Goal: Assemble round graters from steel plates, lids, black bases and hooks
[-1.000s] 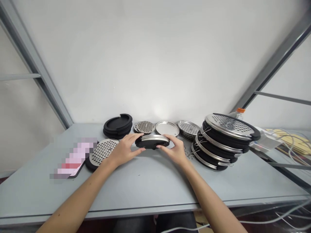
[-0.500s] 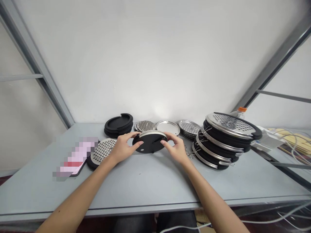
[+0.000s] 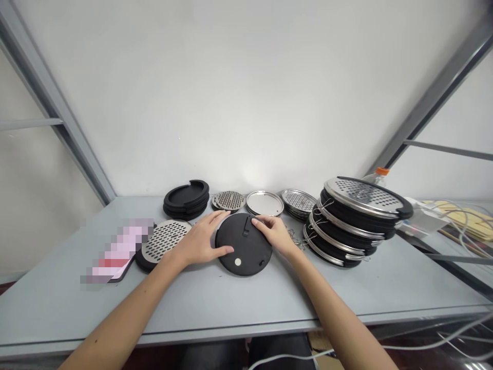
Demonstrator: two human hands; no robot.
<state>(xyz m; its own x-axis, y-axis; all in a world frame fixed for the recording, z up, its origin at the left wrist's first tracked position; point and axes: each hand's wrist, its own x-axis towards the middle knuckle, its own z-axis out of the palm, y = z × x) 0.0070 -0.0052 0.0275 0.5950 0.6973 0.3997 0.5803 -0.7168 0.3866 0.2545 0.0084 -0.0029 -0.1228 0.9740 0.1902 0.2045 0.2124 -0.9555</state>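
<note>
A round black disc [image 3: 244,249] with a white dot and a small slot faces up in the middle of the table. My right hand [image 3: 275,232] grips its upper right edge, thumb on top. My left hand [image 3: 202,240] is at its left side, fingers spread, thumb over the disc's face. Left of that hand, a perforated metal plate [image 3: 164,240] sits in a black ring. Behind are stacked black rings [image 3: 187,199], round grater plates [image 3: 230,200], plain metal plates [image 3: 265,203] and patterned plates [image 3: 298,201].
A tall leaning stack of black and metal discs [image 3: 358,221] stands on the right, with small wire rings [image 3: 296,239] beside it. A pink phone [image 3: 121,252] lies at the left. Behind the stack are an orange-capped bottle [image 3: 380,176] and cables. Metal frame posts flank the table [image 3: 192,308].
The black disc has tipped down from a steep tilt, so its dotted face now shows fully. My left hand's fingers have spread from their grip on its edge.
</note>
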